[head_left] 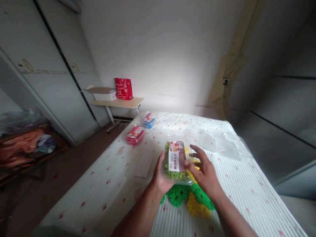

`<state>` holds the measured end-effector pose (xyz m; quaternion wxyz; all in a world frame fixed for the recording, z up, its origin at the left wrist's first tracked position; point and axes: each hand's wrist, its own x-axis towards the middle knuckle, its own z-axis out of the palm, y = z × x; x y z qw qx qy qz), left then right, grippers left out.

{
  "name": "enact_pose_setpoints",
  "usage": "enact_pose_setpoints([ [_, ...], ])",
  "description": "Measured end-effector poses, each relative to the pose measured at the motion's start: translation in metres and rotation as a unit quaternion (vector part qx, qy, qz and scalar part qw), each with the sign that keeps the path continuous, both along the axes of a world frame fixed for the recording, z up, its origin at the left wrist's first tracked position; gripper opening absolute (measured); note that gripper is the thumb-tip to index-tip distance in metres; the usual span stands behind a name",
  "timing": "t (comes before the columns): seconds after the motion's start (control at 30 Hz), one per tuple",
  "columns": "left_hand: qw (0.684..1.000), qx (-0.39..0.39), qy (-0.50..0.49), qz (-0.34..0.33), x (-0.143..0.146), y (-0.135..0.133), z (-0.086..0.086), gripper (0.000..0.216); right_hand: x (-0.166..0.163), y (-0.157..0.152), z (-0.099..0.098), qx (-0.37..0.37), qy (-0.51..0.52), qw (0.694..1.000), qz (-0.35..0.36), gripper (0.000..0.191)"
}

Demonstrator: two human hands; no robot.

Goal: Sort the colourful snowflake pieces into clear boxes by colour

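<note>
A clear plastic container (185, 177) with light-green pieces inside and a red-and-white label on its lid is held over the bed. My left hand (161, 176) is closed around its left side and lower corner, with some fingers hidden underneath. My right hand (203, 169) is at the right side, its fingers spread and the thumb at the label's edge. Green notched discs (178, 196) and yellow notched discs (197, 207) lie on the sheet just below the container. More yellow pieces show between it and my right hand.
A container of red pieces (135, 135) and one of blue pieces (149, 120) stand at the bed's far left. Empty clear plastic containers (227, 144) lie at the right. Behind, a small table (128, 102) bears a red bag (123, 89) and a white box (105, 95).
</note>
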<state>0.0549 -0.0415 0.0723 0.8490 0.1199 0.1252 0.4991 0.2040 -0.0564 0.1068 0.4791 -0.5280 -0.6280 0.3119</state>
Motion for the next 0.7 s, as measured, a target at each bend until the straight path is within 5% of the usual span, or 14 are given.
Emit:
enact_pose_setpoints([
  [0.17, 0.999, 0.01, 0.009, 0.029, -0.001, 0.0, -0.002, 0.049, 0.005, 0.001, -0.011, 0.014, -0.05, 0.998, -0.026, 0.059],
  [0.37, 0.999, 0.0, 0.025, 0.047, -0.006, 0.001, -0.003, 0.046, 0.009, 0.011, -0.02, -0.074, 0.104, 0.991, 0.043, 0.05],
  [0.7, 0.993, -0.054, 0.042, 0.097, -0.012, 0.002, -0.009, 0.027, 0.028, 0.019, -0.013, -0.097, 0.222, 0.97, 0.013, 0.041],
])
